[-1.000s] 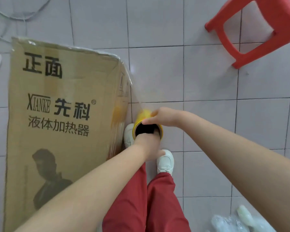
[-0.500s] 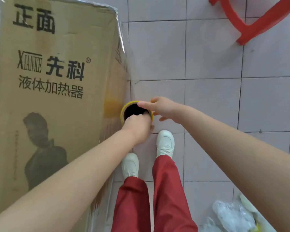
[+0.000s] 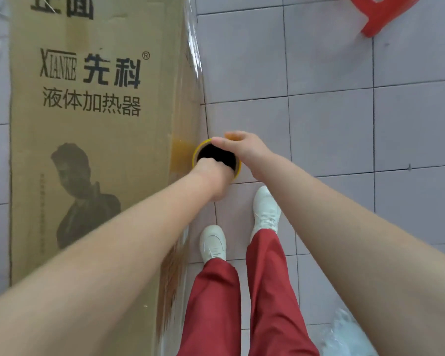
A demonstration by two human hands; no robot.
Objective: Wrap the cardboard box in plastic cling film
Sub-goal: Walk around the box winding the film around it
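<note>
Single head-worn view faces steeply down; cardboard box (image 3: 88, 176) close at left, tiled floor (image 3: 332, 60) right.

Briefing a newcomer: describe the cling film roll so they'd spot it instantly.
Find the tall printed cardboard box. At its right edge, the left hand and right hand hold the cling film roll. Nothing else is a yellow-rimmed tube with a dark hollow core.
</note>
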